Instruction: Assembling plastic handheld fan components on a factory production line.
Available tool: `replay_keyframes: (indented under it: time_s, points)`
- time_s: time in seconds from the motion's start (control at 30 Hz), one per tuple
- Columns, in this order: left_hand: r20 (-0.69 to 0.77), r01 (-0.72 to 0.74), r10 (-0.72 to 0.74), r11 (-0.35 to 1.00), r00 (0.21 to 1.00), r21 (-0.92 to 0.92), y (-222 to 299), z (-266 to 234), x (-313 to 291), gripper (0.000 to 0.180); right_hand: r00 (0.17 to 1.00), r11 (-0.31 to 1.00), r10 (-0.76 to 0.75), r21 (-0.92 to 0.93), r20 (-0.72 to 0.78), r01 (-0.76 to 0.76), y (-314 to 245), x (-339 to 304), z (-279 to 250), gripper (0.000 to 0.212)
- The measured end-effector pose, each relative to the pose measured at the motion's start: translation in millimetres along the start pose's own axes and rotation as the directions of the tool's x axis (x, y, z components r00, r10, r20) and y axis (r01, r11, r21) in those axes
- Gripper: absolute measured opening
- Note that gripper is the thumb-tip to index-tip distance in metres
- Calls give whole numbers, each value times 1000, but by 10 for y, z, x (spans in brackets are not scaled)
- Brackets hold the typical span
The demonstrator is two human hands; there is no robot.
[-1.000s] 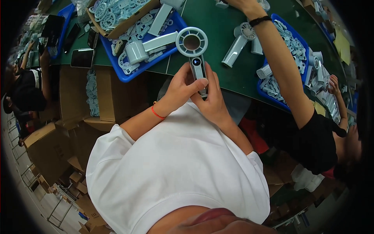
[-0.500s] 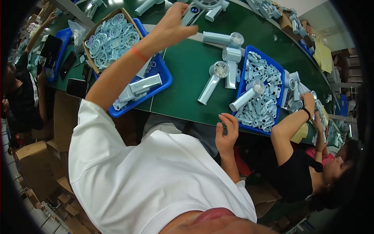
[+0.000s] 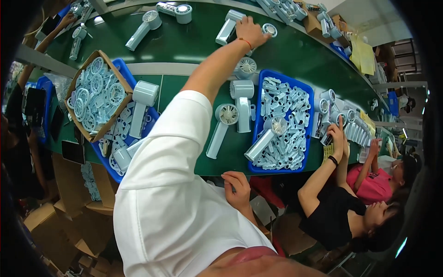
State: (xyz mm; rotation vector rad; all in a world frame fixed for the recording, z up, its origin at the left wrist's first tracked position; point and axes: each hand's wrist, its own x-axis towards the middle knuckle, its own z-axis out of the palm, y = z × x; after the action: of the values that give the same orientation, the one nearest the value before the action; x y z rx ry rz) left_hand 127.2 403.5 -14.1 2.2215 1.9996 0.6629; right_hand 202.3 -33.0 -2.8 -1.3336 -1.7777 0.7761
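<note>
My left hand (image 3: 253, 36), with a red band at its wrist, reaches to the far strip of the green table. It is closed over a pale blue handheld fan (image 3: 269, 30), whose round end shows beside the thumb; the hand hides most of the handle. Another fan (image 3: 229, 27) lies just left of the fingers. My right hand (image 3: 237, 189) hovers at the near table edge, loosely curled, thumb apart, holding nothing. Beyond it, fans (image 3: 226, 114) (image 3: 242, 90) lie on the table, and one fan (image 3: 278, 125) rests on a blue tray (image 3: 310, 138) of small parts.
At left, a cardboard box (image 3: 121, 76) of ring-shaped grilles sits on another blue tray (image 3: 115, 177). Fans (image 3: 150, 18) (image 3: 182, 14) lie on the far strip. A co-worker in black (image 3: 339, 212) handles fans at right. A phone (image 3: 73, 151) lies near the left edge.
My left hand has moved right along the far strip, apparently with the fan. The whole view has shifted as my body turned. My right hand stays near the table edge.
</note>
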Motion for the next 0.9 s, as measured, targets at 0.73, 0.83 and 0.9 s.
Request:
replay_keyframes:
  time_s: [0.73, 0.83, 0.9]
  points:
    - [506, -45, 2, 996, 863, 73, -1183, -1287, -1425, 62, 923, 931, -79, -359, -377, -67, 475, 144, -266, 8]
    - [545, -145, 25, 973, 838, 178, -1217, -1407, -1476, 57, 943, 919, -73, -390, -323, -63, 489, 216, -254, 10]
    - [368, -88, -23, 956, 930, 281, -1308, -1517, -1273, 54, 954, 897, -52, -434, -295, -85, 494, 243, -301, 12]
